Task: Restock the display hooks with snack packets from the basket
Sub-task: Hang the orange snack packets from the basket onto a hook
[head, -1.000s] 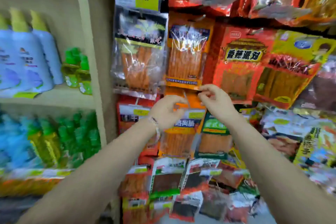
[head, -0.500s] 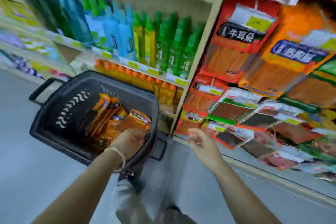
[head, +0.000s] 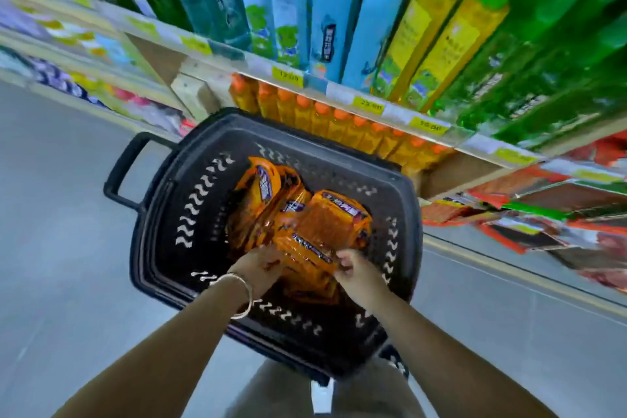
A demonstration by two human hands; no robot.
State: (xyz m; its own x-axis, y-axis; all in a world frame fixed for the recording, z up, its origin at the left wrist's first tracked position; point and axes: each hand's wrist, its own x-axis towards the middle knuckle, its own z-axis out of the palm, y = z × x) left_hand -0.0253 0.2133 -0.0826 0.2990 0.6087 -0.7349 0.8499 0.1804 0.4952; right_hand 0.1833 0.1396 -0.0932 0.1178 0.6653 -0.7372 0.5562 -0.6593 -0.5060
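1. Low centre of frame, inside the basket (head: 152, 214), the top snack packet (head: 305, 256) lies crosswise between the hands.
2. Left hand (head: 259, 268) and right hand (head: 356, 270) each pinch one end; the hanging display (head: 529, 210) lies at right.

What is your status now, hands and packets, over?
Left hand and right hand both hold one orange snack packet, inside black basket. Other packets beneath. Nothing in the way.

Just past my left grip (head: 261, 268) I see glossy orange plastic snack packets (head: 334, 224) with dark blue label bands, in a black plastic basket (head: 163, 214) patterned with pale wavy slots. Beyond it: orange-capped yellow bottles (head: 339, 122), yellow price tags (head: 368, 106).
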